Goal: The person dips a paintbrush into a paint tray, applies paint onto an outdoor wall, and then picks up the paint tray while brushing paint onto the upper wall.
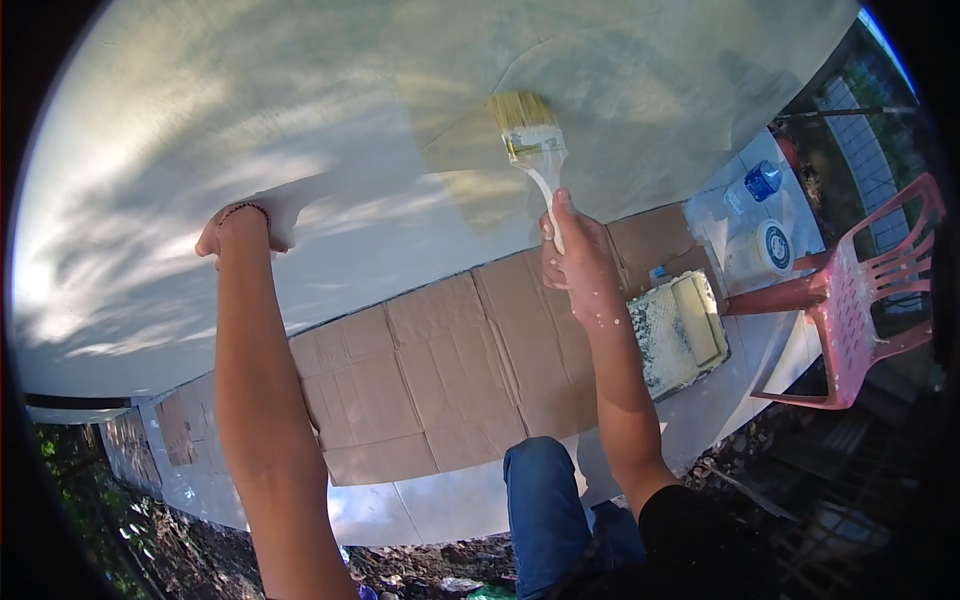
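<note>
My right hand point(580, 262) is closed round the white handle of a wide paintbrush point(532, 135), whose yellowish bristles lie against the pale wall point(380, 130). White paint shows on the brush's bristles and specks dot the hand and wrist. Farther left, my left hand point(243, 230) rests against the wall with its fingers apart and nothing seen in it; a dark beaded band circles the wrist. Below and to the right of my right hand, a paint tray point(668, 375) holds pale paint.
Flattened cardboard point(430, 375) covers the tiled floor along the wall's base. A pink plastic chair point(855, 300) stands at the right, near a white tub point(762, 252) and a blue-capped container point(762, 181). My knee in blue jeans point(540, 505) shows below.
</note>
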The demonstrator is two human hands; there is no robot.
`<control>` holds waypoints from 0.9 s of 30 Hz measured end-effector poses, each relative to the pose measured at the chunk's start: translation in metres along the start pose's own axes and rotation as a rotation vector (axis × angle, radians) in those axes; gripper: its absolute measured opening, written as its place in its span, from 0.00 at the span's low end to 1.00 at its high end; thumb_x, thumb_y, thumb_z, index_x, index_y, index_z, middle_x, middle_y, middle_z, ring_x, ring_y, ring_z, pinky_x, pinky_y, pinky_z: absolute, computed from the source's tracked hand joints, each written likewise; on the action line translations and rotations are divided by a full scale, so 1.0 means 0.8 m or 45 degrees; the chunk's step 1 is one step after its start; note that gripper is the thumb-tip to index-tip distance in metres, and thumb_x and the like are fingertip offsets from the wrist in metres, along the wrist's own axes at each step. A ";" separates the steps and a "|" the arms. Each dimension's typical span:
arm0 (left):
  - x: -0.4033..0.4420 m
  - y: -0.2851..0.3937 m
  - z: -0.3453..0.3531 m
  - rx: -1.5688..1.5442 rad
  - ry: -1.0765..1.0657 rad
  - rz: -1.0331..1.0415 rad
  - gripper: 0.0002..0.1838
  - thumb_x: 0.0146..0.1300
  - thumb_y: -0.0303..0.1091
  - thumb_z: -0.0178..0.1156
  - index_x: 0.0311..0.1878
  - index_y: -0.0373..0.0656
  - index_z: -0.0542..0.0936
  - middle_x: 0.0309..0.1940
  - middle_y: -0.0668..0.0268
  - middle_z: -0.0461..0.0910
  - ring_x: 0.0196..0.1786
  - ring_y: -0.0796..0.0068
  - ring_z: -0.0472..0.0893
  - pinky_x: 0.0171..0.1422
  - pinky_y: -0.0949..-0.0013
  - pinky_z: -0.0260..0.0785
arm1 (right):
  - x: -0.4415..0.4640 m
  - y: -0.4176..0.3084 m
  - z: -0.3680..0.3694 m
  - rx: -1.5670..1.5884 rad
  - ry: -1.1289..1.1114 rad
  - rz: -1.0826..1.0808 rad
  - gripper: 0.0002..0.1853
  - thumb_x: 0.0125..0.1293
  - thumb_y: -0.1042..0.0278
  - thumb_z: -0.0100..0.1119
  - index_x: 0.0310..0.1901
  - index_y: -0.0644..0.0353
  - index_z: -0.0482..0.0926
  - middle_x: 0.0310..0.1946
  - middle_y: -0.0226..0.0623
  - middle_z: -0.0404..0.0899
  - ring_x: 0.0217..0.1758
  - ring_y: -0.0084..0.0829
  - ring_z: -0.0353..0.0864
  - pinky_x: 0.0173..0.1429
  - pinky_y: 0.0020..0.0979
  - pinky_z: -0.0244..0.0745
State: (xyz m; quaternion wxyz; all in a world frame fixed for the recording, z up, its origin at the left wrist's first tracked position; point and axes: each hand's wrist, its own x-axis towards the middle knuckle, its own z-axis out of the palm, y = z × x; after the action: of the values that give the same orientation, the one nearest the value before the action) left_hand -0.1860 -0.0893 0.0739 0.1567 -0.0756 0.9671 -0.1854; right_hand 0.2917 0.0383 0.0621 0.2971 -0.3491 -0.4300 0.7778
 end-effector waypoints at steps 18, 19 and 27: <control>0.052 0.002 0.014 0.143 -0.011 0.053 0.21 0.64 0.56 0.57 0.55 0.59 0.78 0.52 0.77 0.79 0.55 0.80 0.77 0.59 0.65 0.67 | 0.124 0.220 -0.098 -0.284 0.353 0.471 0.24 0.73 0.45 0.51 0.26 0.56 0.72 0.16 0.23 0.62 0.12 0.18 0.58 0.16 0.25 0.52; 0.049 0.005 0.013 0.158 -0.009 0.055 0.21 0.64 0.57 0.57 0.55 0.59 0.79 0.52 0.77 0.79 0.55 0.80 0.77 0.59 0.65 0.67 | 0.108 0.167 -0.075 -0.239 0.320 0.400 0.24 0.74 0.45 0.51 0.26 0.56 0.72 0.16 0.23 0.62 0.13 0.18 0.58 0.16 0.23 0.51; 0.038 0.015 -0.003 0.205 0.002 0.060 0.21 0.63 0.59 0.59 0.52 0.59 0.81 0.49 0.79 0.82 0.53 0.83 0.78 0.58 0.66 0.66 | 0.021 0.014 -0.009 -0.026 -0.019 -0.466 0.27 0.75 0.41 0.48 0.24 0.55 0.68 0.16 0.20 0.61 0.17 0.14 0.60 0.22 0.22 0.53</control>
State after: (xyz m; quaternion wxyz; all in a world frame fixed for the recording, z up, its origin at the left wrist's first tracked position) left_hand -0.2164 -0.0834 0.0630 0.1658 -0.0398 0.9507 -0.2589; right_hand 0.2861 0.0492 0.0447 0.4271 -0.2623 -0.4963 0.7089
